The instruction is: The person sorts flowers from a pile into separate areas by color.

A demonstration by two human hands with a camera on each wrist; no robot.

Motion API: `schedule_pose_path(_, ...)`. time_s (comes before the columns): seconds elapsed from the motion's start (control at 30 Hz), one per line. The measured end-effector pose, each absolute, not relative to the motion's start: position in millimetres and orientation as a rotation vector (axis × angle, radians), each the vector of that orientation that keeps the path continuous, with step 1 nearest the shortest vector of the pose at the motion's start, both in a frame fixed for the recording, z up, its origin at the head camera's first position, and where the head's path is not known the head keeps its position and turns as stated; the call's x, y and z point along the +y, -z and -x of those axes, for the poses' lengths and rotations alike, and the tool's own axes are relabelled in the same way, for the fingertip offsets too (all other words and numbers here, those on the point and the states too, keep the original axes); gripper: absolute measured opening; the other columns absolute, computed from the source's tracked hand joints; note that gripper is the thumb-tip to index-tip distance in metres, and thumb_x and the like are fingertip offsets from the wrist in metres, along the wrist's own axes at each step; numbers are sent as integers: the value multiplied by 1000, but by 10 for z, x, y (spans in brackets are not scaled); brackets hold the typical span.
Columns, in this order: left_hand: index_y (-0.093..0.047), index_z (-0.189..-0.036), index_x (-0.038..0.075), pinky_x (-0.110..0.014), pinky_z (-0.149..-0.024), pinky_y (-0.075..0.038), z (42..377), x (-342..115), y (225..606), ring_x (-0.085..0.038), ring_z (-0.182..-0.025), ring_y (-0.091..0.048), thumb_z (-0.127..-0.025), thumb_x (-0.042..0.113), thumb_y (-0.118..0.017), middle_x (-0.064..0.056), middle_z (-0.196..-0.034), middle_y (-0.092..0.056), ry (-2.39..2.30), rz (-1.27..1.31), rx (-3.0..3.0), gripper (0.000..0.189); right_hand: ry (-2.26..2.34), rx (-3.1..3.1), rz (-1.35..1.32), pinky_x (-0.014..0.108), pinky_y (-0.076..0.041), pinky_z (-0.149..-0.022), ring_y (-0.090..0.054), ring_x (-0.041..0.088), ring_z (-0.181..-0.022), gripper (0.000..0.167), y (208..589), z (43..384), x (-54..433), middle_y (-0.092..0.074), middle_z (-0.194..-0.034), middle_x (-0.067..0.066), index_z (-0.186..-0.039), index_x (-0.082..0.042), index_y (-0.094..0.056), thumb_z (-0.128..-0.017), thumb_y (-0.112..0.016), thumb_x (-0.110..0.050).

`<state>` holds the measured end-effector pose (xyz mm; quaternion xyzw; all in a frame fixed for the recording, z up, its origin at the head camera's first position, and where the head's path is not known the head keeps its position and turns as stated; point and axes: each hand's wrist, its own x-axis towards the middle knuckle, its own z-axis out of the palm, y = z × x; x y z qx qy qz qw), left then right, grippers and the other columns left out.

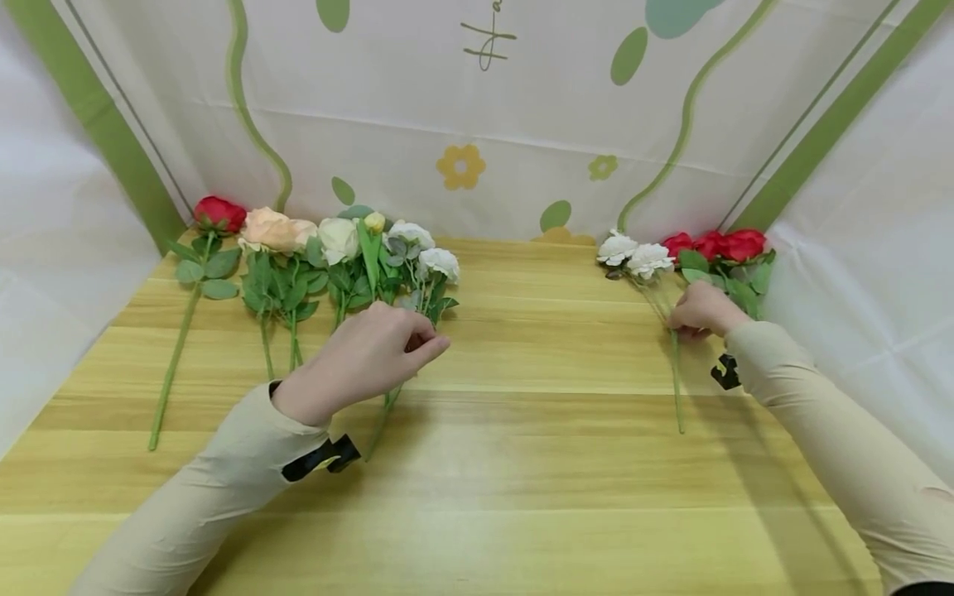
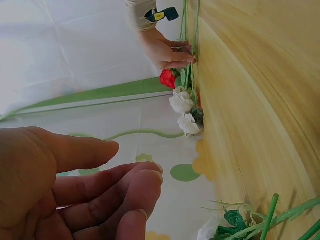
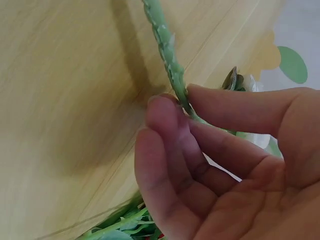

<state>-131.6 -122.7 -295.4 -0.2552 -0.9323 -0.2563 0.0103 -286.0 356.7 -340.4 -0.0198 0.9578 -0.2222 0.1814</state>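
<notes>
My right hand (image 1: pixel 706 310) pinches the green stem (image 3: pixel 167 52) of a white flower (image 1: pixel 647 260) between thumb and fingertips. Its two white blooms lie at the back right of the table, beside several red roses (image 1: pixel 719 245). Above the stems of the left-hand flowers hovers my left hand (image 1: pixel 365 358). Its fingers (image 2: pixel 145 182) are loosely bent, apart from the thumb, and hold nothing. Near it lie white flowers (image 1: pixel 440 263), partly covered lower down by the hand, and a cream rose (image 1: pixel 339 240).
Further left on the wooden table (image 1: pixel 477 480) are peach roses (image 1: pixel 272 229) and a single red rose (image 1: pixel 219 213) with a long stem. A yellow bud (image 1: pixel 375 222) sits among the left flowers. A printed white cloth (image 1: pixel 373 124) stands behind the table.
</notes>
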Motion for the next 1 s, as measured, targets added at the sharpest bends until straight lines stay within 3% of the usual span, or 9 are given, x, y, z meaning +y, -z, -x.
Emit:
schedule_pose_path(0.2, -54, -63, 19, -28, -45, -32, 1317, -1247, 2956, -7, -42, -33, -100, 30, -59, 7, -50, -39, 798, 803, -2917, 39, 597, 2726, 50, 38, -54, -51, -57, 18, -48, 29, 3382, 2857, 3513, -56, -50, 5, -52, -8, -56, -79, -67, -6)
schedule_pose_path(0.33, -56, -64, 19, -28, -45, -33, 1330, -1264, 2952, -8, -42, -35, -100, 29, -59, 7, -50, -42, 812, 798, -2936, 38, 588, 2795, 58, 39, -55, -54, -62, 22, -53, 29, 3298, 2813, 3488, -62, -58, 9, -57, -3, -57, -83, -64, -11)
schedule_pose_path(0.43, -57, -64, 19, -28, -45, -32, 1362, -1294, 2965, -9, -42, -35, -100, 29, -60, 6, -50, -42, 822, 786, -2956, 37, 629, 2823, 81, 41, -57, -60, -67, 28, -64, 32, 3188, 2765, 3419, -68, -72, 15, -72, 6, -64, -92, -63, -19)
schedule_pose_path(0.57, -60, -67, 17, -29, -45, -32, 1429, -1367, 2979, -10, -41, -36, -100, 29, -60, 4, -51, -42, 833, 726, -3033, 35, 757, 2832, 126, 40, -57, -64, -68, 27, -73, 38, 3006, 2666, 3229, -70, -81, 13, -100, 10, -69, -97, -62, -27)
schedule_pose_path(0.77, -58, -65, 16, -29, -45, -32, 1526, -1487, 3022, -12, -40, -37, -99, 28, -60, 3, -50, -42, 841, 623, -3154, 37, 1137, 2754, 218, 34, -56, -69, -68, 21, -79, 37, 2861, 2382, 2781, -69, -92, 10, -115, 8, -64, -99, -60, -25)
schedule_pose_path(1.0, -62, -67, 14, -28, -49, -34, 1583, -1518, 3087, -10, -47, -38, -95, 21, -64, 3, -55, -45, 845, 589, -3298, 29, 1508, 2441, 284, 38, -55, -78, -65, 30, -92, 40, 2917, 1989, 2246, -68, -103, 17, -119, 3, -64, -97, -66, -29)
